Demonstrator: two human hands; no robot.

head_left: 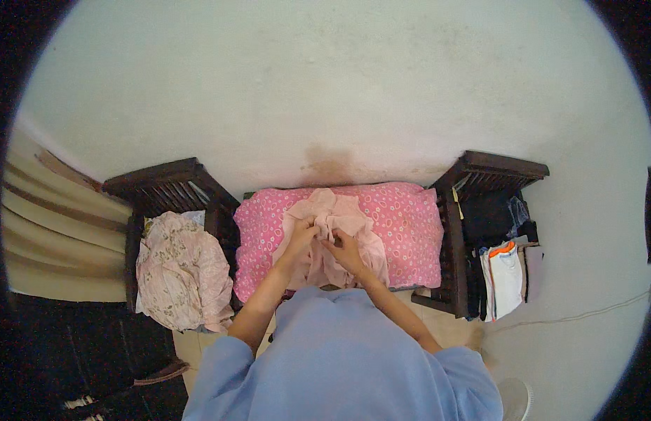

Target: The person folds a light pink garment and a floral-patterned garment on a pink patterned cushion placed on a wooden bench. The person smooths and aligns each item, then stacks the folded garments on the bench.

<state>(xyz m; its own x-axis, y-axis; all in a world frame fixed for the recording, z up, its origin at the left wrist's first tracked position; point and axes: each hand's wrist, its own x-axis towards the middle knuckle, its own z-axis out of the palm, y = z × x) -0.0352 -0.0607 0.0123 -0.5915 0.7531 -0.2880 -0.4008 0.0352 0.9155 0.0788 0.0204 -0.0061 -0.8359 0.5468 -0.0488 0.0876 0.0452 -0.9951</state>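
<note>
A pale pink garment (339, 217) lies bunched on a bright pink cushion (402, 224) with a white ring pattern. My left hand (302, 235) grips a fold of the garment near its middle. My right hand (345, 249) pinches the cloth right beside it, so the two hands almost touch. Both forearms come up from my light blue top (339, 358) at the lower edge. The part of the garment under my hands is hidden.
A dark wooden chair (164, 186) on the left holds a crumpled floral cloth (178, 270). On the right, another dark wooden chair (479, 175) carries dark clothes and a folded white piece with orange trim (506, 274). A pale wall stands behind; striped fabric (52, 231) hangs at far left.
</note>
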